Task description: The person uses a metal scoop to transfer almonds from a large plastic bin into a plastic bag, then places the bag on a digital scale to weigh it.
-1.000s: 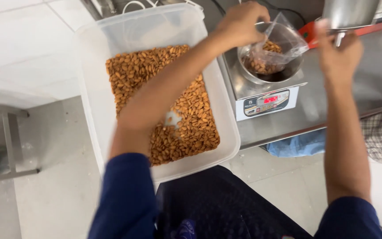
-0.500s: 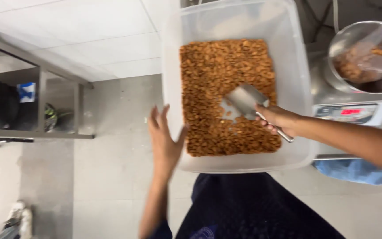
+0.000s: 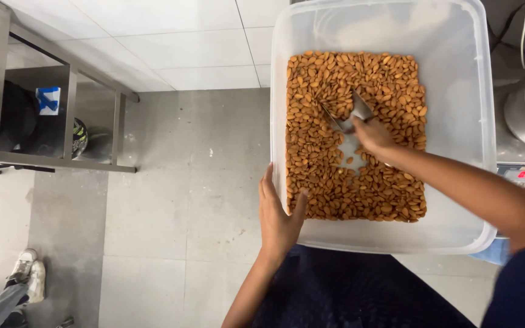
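I see one clear tub (image 3: pixel 475 121) of almonds (image 3: pixel 311 152), one metal scoop (image 3: pixel 350 115) gripped in my right hand (image 3: pixel 372 135), fingers wrapped around its handle, my left hand (image 3: pixel 279 212) spread flat on the tub's side.

Floor (image 3: pixel 171 200) of large grey tiles, matt, with thin pale joints; one tile darker and faintly stained near the left edge. White tiled surface (image 3: pixel 171 42) across the top, meeting the grey along a straight line. Metal shelving frame (image 3: pixel 62 109) at upper left, square-section legs, standing on the grey tiles; lower shelf in shadow, holding dark items, a blue-and-white packet (image 3: pixel 48 100) and a round dark object, details not discernible. Pair of white shoes (image 3: pixel 28 273) at lower left corner, belonging to another person, legs in grey fabric. Even, diffuse lighting; soft shadows only.
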